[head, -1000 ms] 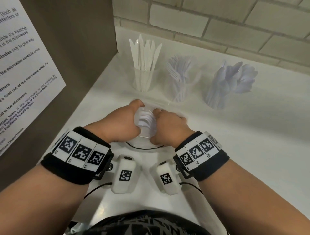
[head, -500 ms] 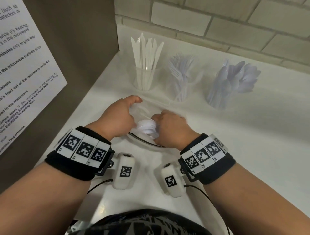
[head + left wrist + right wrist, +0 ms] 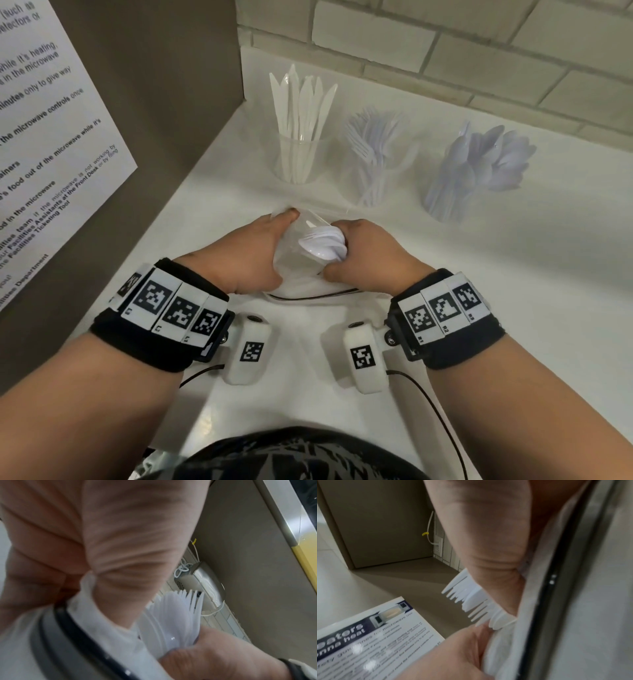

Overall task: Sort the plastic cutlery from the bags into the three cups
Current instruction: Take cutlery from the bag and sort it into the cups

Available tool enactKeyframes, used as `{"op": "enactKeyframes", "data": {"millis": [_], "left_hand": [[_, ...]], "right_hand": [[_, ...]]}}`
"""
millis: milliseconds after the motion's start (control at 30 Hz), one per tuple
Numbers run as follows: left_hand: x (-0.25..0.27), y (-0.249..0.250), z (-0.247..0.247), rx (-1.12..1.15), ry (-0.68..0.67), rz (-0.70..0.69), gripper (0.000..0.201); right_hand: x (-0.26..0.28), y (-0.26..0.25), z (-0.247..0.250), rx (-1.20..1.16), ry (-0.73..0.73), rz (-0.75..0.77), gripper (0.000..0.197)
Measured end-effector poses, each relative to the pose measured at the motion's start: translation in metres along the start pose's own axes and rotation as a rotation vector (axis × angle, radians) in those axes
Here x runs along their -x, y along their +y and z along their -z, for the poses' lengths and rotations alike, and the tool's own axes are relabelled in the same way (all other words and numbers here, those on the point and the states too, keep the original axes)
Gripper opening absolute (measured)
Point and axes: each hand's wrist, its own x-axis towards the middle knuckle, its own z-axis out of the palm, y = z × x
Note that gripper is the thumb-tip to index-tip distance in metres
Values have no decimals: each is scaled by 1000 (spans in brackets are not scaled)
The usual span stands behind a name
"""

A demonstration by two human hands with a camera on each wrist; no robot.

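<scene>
Your white counter fills the frame's middle and right; across its upper part stand three clear cups: knives at left, forks in the centre, spoons at right, set apart

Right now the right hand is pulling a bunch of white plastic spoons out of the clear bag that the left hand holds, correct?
Not spoons: the bunch of forks shows tines in both wrist views. The right hand does grip them, and the left hand holds the clear bag.

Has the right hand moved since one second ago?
Yes. The right hand pulled the white forks bundle slightly nearer the person, away from the clear cup of forks.
</scene>
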Motion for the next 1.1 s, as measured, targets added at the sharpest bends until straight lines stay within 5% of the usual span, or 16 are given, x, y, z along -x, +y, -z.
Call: {"op": "enactKeyframes", "data": {"millis": [233,533,667,733,800,933,1100], "left_hand": [[5,8,-8,-26,-6,-21,115],[13,18,8,-213,-70,135,111],[14,22,6,-277,-99,139,109],[14,24,4,-303,-113,135,105],[13,25,3,-310,-118,139,102],[15,25,11,-242,-87,138,92],[20,26,15,-240,-49,-72,59]], "right_hand": [[2,5,8,-503,262,-84,17],[6,-4,12,-1243,615,83,17],[7,-9,13,-1282,752,131,34],[8,-11,19,-1263,806,209,25],[7,-10,18,-1204,783,225,20],[2,1,-10,-1013,643,24,35],[-3,14,-20,-1004,575,-31,36]]}}
